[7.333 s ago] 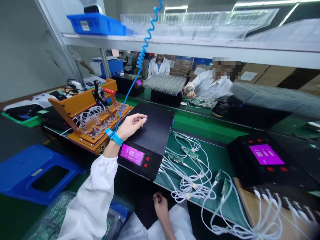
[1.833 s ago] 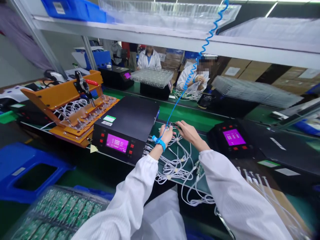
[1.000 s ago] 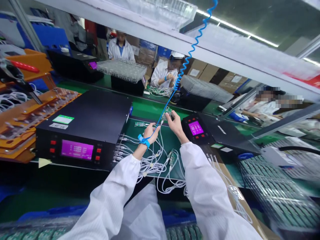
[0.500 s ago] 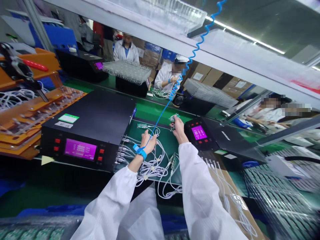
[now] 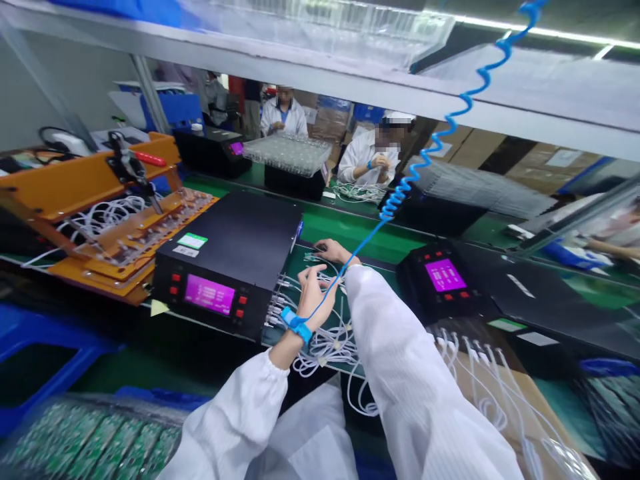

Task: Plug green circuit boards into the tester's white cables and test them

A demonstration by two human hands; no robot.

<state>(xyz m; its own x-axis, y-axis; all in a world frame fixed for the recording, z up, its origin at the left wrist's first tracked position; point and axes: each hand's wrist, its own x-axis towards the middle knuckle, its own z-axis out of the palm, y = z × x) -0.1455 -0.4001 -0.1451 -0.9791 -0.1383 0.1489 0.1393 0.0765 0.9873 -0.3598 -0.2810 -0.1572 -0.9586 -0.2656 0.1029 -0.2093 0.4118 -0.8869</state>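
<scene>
My left hand (image 5: 316, 297), with a blue wrist strap (image 5: 297, 325), hovers over white cables (image 5: 327, 347) beside the black test box. Its fingers are slightly bent and apart, with nothing visible in them. Just beyond it, my right hand (image 5: 334, 251) reaches left across the green mat, fingers curled at a small green circuit board (image 5: 310, 257). Part of that board is hidden by the fingers. A row of white plugs (image 5: 276, 310) sits in the side of the black box (image 5: 230, 233), whose screen (image 5: 210, 293) glows purple.
A coiled blue cord (image 5: 425, 157) runs down to the wrist strap. On the right stands another black box (image 5: 443, 273) with a purple screen. An orange fixture (image 5: 100, 267) is at left, a tray of circuit boards (image 5: 95, 433) below. Co-workers (image 5: 373, 157) sit across the bench.
My right hand has moved left and down from near the right-hand box to the far side of my left hand. The view has shifted left, so the bench appears farther right.
</scene>
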